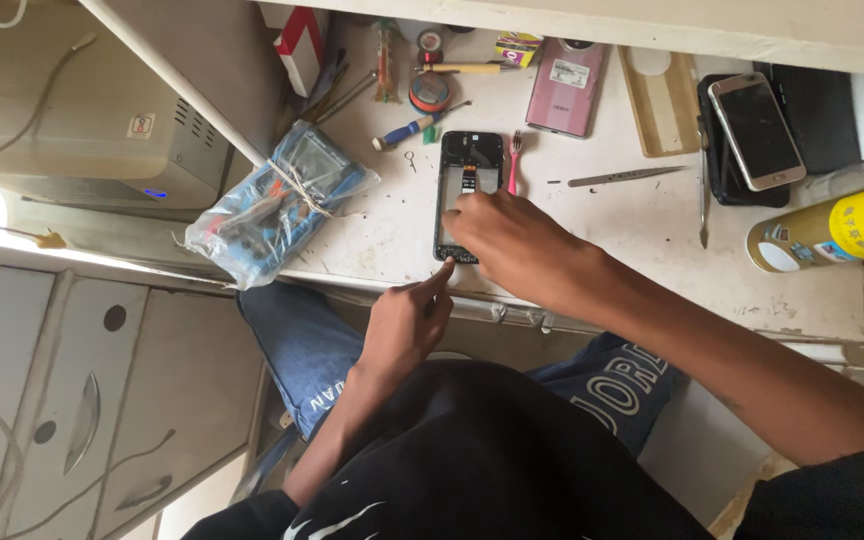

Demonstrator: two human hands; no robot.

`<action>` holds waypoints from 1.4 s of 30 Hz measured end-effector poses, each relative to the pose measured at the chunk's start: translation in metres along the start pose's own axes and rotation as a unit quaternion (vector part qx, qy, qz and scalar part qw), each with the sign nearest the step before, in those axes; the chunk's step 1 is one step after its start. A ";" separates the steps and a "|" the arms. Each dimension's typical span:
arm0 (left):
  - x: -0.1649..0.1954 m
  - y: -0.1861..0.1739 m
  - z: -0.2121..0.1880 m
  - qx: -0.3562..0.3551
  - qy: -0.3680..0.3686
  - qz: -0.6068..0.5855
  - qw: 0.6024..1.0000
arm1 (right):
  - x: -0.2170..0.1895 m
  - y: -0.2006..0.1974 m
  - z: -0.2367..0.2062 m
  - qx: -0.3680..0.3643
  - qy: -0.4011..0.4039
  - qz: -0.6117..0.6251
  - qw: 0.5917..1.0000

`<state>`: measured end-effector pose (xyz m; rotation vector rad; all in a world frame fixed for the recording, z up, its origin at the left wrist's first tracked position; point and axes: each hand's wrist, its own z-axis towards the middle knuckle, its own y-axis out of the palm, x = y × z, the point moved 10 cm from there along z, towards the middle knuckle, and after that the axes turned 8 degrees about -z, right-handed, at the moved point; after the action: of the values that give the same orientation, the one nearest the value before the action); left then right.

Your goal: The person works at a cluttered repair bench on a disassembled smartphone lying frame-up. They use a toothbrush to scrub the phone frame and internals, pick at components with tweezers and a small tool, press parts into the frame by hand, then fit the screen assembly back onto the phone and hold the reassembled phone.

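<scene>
Two hands work on one opened phone (468, 190) that lies flat near the front edge of the white table (612, 230). Far left sits a plastic bag of tools (277, 205). Next, the left hand (407, 325) points one finger at the phone's bottom corner, its other fingers curled, holding nothing. The right hand (517, 240) rests on top, fingers bent down onto the bare inside; I cannot tell if it pinches anything. With its back off, the phone looks light, thin and easy to break, so its stiff side edges seem safest to hold. A pink brush (514, 160) lies just beside it, tweezers (622, 177) further right.
</scene>
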<state>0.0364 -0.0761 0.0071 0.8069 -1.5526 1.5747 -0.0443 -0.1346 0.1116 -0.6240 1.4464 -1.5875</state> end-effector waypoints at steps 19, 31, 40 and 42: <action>-0.001 0.002 0.000 0.001 -0.006 0.007 1.000 | -0.007 0.031 0.014 -0.173 -0.126 -0.184 0.959; -0.004 0.002 0.004 0.004 -0.006 0.004 1.000 | 0.011 0.033 0.015 -0.191 -0.036 -0.085 0.977; 0.001 -0.003 0.004 -0.009 -0.013 -0.001 1.000 | -0.008 0.046 0.026 -0.168 -0.163 -0.135 0.963; -0.002 -0.001 0.003 -0.023 -0.040 0.008 0.999 | 0.004 0.050 0.028 -0.177 -0.111 -0.134 0.969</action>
<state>0.0382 -0.0794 0.0061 0.8420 -1.6508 1.5293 -0.0090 -0.1496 0.0683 -1.2099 1.5342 -1.4087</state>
